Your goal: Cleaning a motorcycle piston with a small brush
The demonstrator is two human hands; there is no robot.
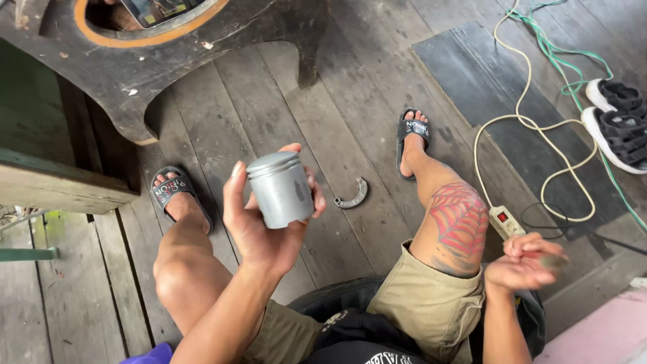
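Roughly at the middle of the view, the left hand (259,226) holds up a grey metal piston (280,189), fingers and thumb clamped around its skirt, crown tilted up and to the left. Open air surrounds the piston on every side; below it lies bare plank floor (350,101), worn grey boards running away from the person. Just right of the piston, down on the floor, lies a small curved metal piece (352,196). Far right of the piston, the right hand (522,264) hovers beside the knee, fingers curled together over something small and blurred; what it is cannot be told. Above-left of the piston stands a dark wooden bench (222,34) with an orange-rimmed round hole, its edge overhanging the floor. Further right of the piston, a white power strip (505,221) and looping cords (539,128) rest on a dark mat, with two sandals (617,121) beyond.
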